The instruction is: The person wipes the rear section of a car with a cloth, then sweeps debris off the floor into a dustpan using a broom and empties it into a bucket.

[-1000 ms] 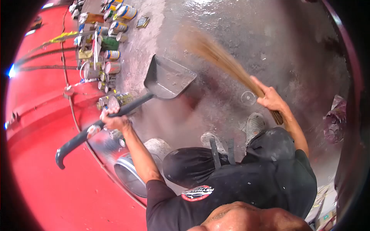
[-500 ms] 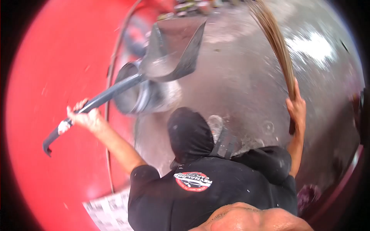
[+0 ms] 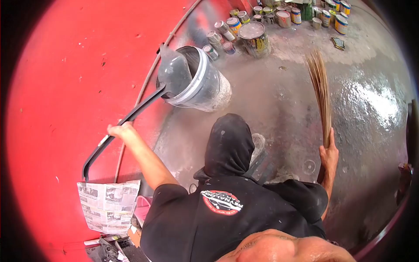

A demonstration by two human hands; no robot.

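Observation:
My left hand (image 3: 122, 131) grips the long dark handle of a dustpan (image 3: 174, 72) at the left. The pan is tipped over the mouth of a grey, dirt-stained bucket (image 3: 214, 89), partly inside its rim; the bucket's contents are hidden. On the right, my right hand (image 3: 330, 156) is closed around the lower end of a stick broom (image 3: 321, 94). The broom's bristles fan upward, away from me, above the floor.
A red wall (image 3: 65, 96) with a hose (image 3: 150, 72) along it runs down the left. Several paint cans surround a large stained can (image 3: 254, 39) at the back. The concrete floor (image 3: 279, 105) looks wet. Newspaper (image 3: 109, 205) is at lower left.
The dustpan has swung left and turned over from above the floor into the bucket's mouth. My right hand and the broom have dropped lower in view, and the view has shifted.

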